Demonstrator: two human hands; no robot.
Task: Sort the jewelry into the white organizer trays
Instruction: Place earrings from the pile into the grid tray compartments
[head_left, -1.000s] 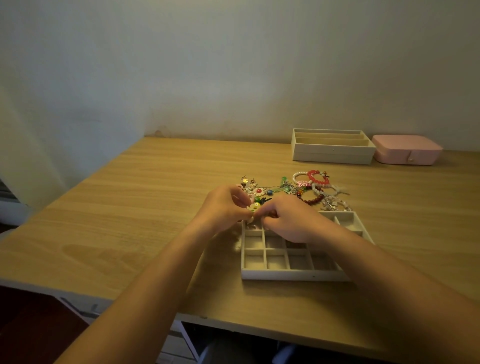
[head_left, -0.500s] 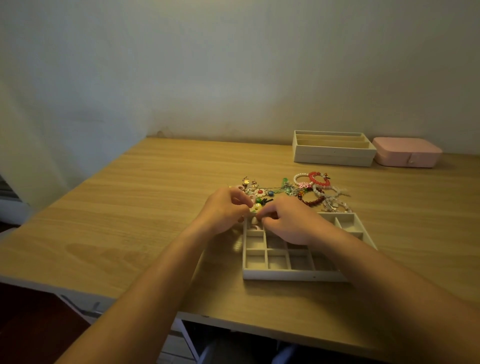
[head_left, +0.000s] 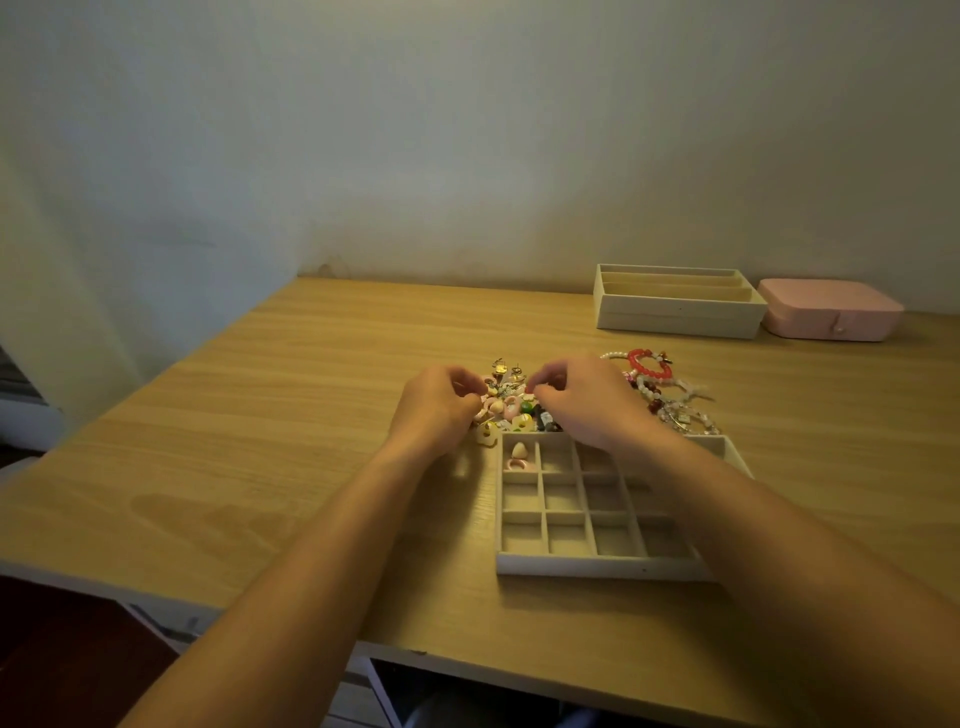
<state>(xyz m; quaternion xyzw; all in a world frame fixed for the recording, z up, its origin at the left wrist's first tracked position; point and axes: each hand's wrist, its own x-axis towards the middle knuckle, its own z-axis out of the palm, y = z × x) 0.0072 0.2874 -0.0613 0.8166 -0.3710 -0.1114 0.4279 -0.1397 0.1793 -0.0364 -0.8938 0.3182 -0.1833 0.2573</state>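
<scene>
Worktop: a wooden worktop (head_left: 260, 441) against a pale wall, with everything gathered towards its right half.
Jewelry: a loose pile (head_left: 511, 410) of rings, charms and beads lies on the worktop just beyond the far edge of the grid tray, spreading right into a tangle of bracelets.
Red bracelet: a red bead bracelet (head_left: 647, 364) lies at the far right of the pile, beside the right hand.
Grid tray: a white tray (head_left: 597, 564) of small square compartments sits nearest the person, partly under the right forearm.
Sorted pieces: a pink ring (head_left: 519, 465) and a cream heart-shaped piece (head_left: 518, 449) lie together in the far-left compartment.
Left hand: the left hand (head_left: 439, 408) is at the left edge of the pile, fingers curled in; I cannot tell whether it pinches anything.
Right hand: the right hand (head_left: 589, 402) is over the middle of the pile, fingers curled down; what it holds, if anything, is hidden.
Slotted tray: a second white tray (head_left: 675, 317) with long slots stands by the wall.
Pink box: a closed pink box (head_left: 831, 314) sits just beside it on the right.
</scene>
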